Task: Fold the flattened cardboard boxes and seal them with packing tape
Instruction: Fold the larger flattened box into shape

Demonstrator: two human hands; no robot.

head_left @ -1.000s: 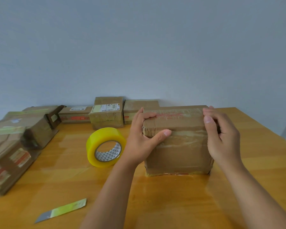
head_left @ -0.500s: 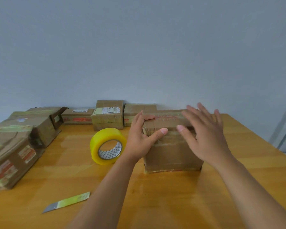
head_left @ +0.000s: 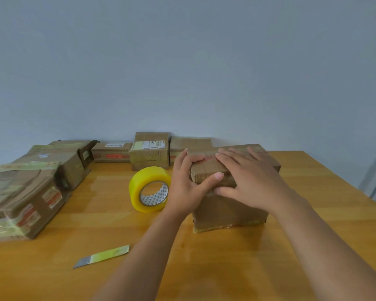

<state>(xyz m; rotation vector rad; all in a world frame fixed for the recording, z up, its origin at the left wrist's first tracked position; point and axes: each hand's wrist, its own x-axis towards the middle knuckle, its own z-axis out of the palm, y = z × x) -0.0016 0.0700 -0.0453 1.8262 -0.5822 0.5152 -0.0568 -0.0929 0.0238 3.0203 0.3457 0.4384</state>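
Note:
A taped brown cardboard box (head_left: 228, 211) stands upright on the wooden table (head_left: 204, 257), right of centre. My left hand (head_left: 187, 187) grips its upper left corner, fingers over the top edge and thumb across the front face. My right hand (head_left: 250, 181) lies flat on the box's top and upper front, fingers straight and pointing left. A yellow roll of packing tape (head_left: 149, 189) stands on edge just left of my left hand.
A blade with a yellow-green wrap (head_left: 102, 256) lies near the front left. A stack of flattened, taped boxes (head_left: 30, 192) fills the left side. Three small boxes (head_left: 149, 151) line the back wall. The table's right edge (head_left: 339, 181) runs behind the box.
My right hand left the box's right side, swung over and came down flat on its top. The left hand kept its grip. The box turned slightly.

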